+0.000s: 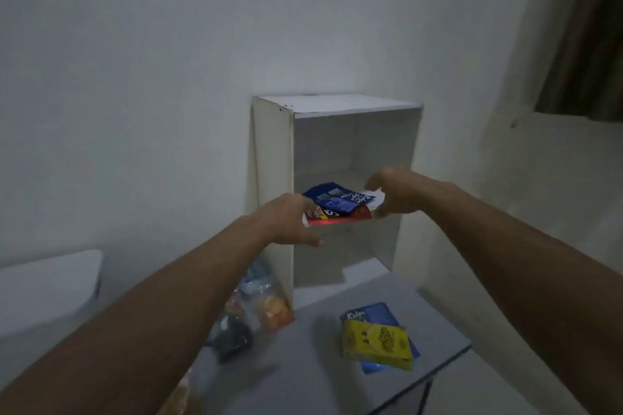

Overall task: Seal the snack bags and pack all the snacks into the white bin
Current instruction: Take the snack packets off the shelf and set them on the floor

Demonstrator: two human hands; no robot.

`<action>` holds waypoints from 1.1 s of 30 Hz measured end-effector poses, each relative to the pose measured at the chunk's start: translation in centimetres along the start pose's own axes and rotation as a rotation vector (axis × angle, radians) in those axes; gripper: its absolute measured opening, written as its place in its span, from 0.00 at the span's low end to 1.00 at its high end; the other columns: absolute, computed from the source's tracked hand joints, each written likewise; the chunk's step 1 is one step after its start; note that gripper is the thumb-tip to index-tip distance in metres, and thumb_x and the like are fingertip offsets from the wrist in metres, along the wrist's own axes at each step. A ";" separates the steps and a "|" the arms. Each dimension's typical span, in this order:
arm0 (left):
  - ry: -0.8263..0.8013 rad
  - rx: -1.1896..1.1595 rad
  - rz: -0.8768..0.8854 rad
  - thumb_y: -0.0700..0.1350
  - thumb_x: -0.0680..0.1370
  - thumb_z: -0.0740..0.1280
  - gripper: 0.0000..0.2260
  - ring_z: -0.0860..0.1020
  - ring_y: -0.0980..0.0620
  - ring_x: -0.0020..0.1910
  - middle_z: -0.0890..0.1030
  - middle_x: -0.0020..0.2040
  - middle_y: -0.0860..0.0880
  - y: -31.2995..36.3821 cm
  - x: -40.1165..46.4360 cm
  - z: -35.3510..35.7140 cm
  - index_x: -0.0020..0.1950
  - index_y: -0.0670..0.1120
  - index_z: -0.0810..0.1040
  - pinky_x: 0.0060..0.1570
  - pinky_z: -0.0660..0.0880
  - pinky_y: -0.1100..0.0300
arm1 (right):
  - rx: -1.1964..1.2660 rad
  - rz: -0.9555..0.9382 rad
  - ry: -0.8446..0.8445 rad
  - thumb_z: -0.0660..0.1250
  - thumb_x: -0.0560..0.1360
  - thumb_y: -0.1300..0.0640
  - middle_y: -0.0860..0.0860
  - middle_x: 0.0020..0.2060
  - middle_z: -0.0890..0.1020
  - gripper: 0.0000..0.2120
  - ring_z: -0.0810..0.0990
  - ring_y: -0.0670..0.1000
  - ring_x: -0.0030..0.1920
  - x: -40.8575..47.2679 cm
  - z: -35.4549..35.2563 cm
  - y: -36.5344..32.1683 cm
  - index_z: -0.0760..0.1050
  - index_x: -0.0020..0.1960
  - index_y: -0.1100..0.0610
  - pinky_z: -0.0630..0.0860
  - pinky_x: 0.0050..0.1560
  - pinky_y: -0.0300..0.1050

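A white shelf unit stands on the grey table. At the front of its middle shelf a blue snack pack lies on a red snack pack, with a white pack under its right end. My left hand clasps the left edge of the red pack between thumb and fingers. My right hand grips the right end of the stack at the white pack. The stack sticks out past the shelf's front edge. A white bin sits low at the left.
On the table a yellow snack pack lies on another blue pack. Clear bags of orange and dark snacks lie under my left forearm. A curtain hangs at the upper right. The table's right edge is close.
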State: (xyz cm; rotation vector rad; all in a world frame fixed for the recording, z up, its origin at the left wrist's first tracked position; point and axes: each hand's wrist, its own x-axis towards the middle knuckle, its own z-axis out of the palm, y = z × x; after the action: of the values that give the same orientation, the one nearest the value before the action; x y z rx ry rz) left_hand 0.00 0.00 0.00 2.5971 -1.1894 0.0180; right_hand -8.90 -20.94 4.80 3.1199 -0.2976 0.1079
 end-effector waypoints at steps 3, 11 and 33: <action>-0.022 0.014 -0.029 0.56 0.67 0.75 0.30 0.76 0.48 0.58 0.78 0.62 0.47 -0.1 4.0 2.4 0.66 0.48 0.74 0.57 0.74 0.53 | 0.001 -0.023 -0.033 0.74 0.67 0.53 0.56 0.57 0.81 0.24 0.78 0.58 0.56 3.6 1.6 2.7 0.76 0.62 0.56 0.77 0.57 0.53; 0.006 0.058 -0.095 0.49 0.69 0.73 0.20 0.75 0.49 0.48 0.80 0.54 0.46 -1.2 12.3 7.3 0.59 0.47 0.76 0.44 0.69 0.60 | 0.076 -0.115 -0.077 0.74 0.68 0.57 0.53 0.54 0.82 0.22 0.79 0.55 0.52 13.2 6.6 9.0 0.77 0.61 0.56 0.77 0.54 0.50; 0.063 0.198 -0.221 0.44 0.73 0.67 0.12 0.78 0.47 0.53 0.80 0.55 0.46 -6.1 18.8 13.6 0.55 0.46 0.79 0.50 0.77 0.53 | 0.417 0.353 -0.033 0.70 0.63 0.32 0.56 0.49 0.79 0.30 0.79 0.57 0.50 24.9 15.1 12.5 0.74 0.50 0.58 0.78 0.52 0.51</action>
State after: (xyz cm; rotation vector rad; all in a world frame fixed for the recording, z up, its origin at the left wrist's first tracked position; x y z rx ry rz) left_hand 15.49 -13.64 -12.18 2.8630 -0.9144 0.1798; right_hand 14.13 -38.05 -8.51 3.4352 -0.9392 0.1348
